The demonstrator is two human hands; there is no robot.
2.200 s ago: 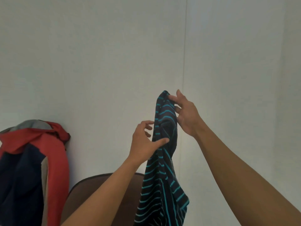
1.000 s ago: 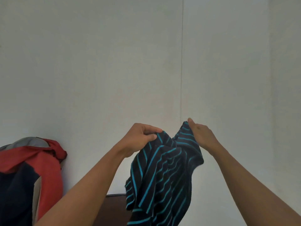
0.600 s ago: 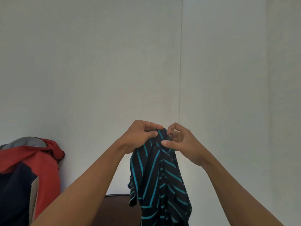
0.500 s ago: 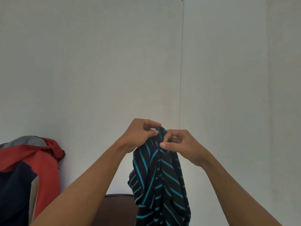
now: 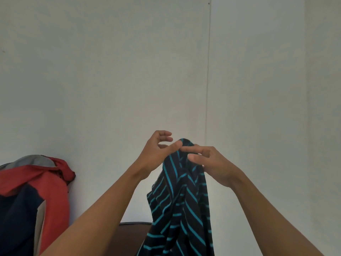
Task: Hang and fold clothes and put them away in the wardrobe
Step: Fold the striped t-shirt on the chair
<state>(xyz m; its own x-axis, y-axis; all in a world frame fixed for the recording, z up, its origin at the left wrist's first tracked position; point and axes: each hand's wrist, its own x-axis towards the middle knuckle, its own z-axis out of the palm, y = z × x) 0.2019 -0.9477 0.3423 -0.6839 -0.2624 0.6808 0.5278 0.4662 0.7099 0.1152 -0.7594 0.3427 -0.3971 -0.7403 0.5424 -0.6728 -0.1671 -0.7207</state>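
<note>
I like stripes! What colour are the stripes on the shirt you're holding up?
Turquoise-blue stripes on a black shirt. The head view shows it.

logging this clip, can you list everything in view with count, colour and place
striped garment: 1, black with teal stripes, held up at centre, hanging down out of frame
jacket: 1, red, navy and grey, draped at lower left against the wall
chair back: 1, brown, bottom centre behind the garment
wall: pale grey-white, fills the background, with a thin vertical seam right of centre
left hand: 1, thumb on the garment's top, fingers loosely curled
right hand: 1, pinching the garment's top
</note>
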